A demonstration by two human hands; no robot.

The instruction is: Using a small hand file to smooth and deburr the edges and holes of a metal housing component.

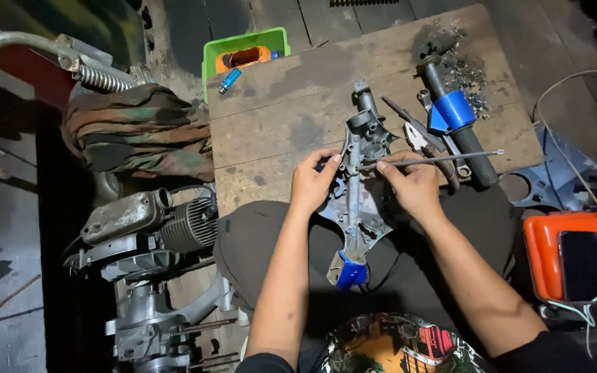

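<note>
Grey metal housing (355, 200) gripped by left hand (312, 181), thin rod (437, 160) pinched in right hand (412, 185), pliers (416, 135) just beyond.

Dull grey cast-metal bracket (356, 181), thin steel rod (437, 160), rough, seemingly wooden tabletop (291, 103).

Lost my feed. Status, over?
Left hand steadies grey casting on lap. Right hand holds thin rod against it. Pliers lie beside, clear.
</note>
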